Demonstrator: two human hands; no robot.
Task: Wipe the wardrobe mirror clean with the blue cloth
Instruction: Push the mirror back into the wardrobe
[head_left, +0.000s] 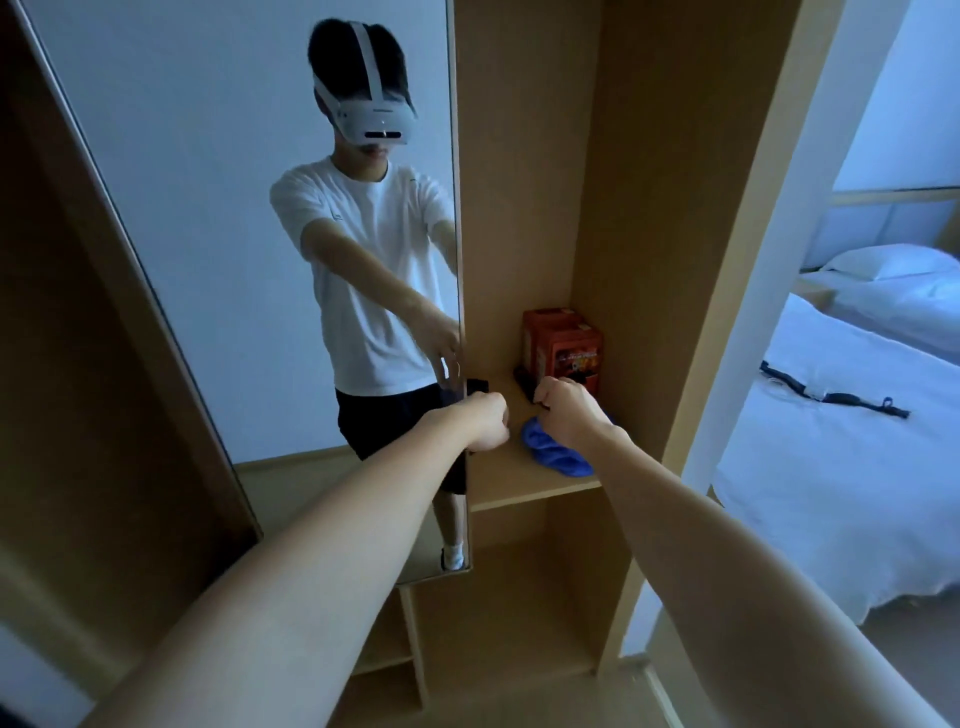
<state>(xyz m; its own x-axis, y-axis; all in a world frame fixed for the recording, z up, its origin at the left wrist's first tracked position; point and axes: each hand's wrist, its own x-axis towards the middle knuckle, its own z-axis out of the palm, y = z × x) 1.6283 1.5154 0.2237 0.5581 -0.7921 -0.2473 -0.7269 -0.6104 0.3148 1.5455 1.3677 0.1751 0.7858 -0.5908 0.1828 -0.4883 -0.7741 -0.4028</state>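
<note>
Blue cloth (556, 452) lies bunched on the wooden shelf (530, 488), under the right hand (566, 410); fingers curled, apparently empty, likely reaching for it. Left hand (483, 421) fisted by the mirror (234, 234) edge, grip unclear.

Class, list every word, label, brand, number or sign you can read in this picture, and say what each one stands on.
None can be read.
Orange box on the shelf: printed picture and lettering on its front, too blurred to read.
White T-shirt in the mirror: small mark on the chest, too small to read.
White headset in the mirror: no text visible.
Blue cloth: no label visible.
</note>
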